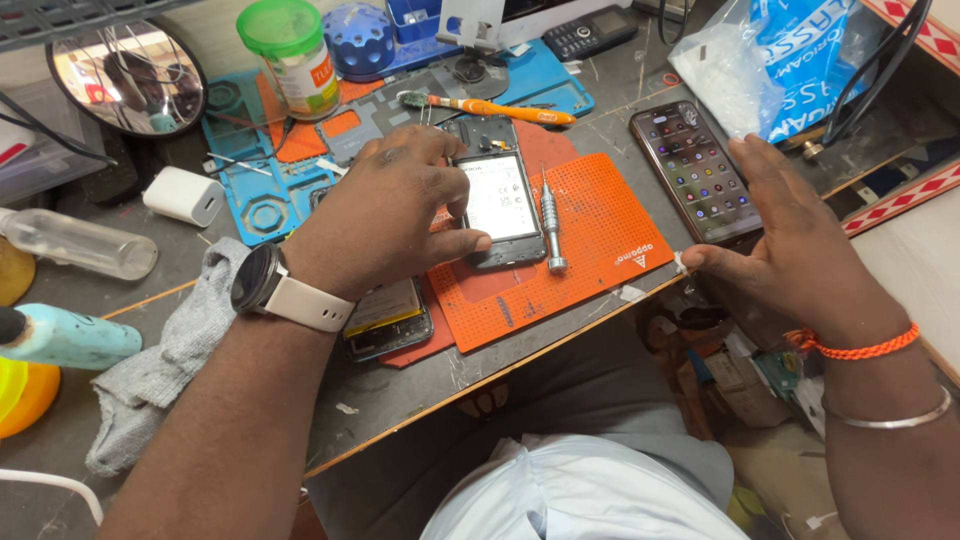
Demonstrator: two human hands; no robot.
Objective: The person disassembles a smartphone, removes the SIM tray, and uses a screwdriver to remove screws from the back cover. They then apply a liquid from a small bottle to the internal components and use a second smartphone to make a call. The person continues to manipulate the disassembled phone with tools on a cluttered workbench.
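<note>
Currently the left hand (385, 215) pins an opened phone (500, 205) on the orange mat (590, 235), thumb at its lower edge. At 3 o'clock, the right hand (800, 250) rests spread and unladen on the counter (400, 385) beside a lit smartphone (695, 170).

Your left hand (385, 215) is palm-down w/ fingers curled, thumb out; right hand (795, 250) hangs open, fingers spread flat.
</note>
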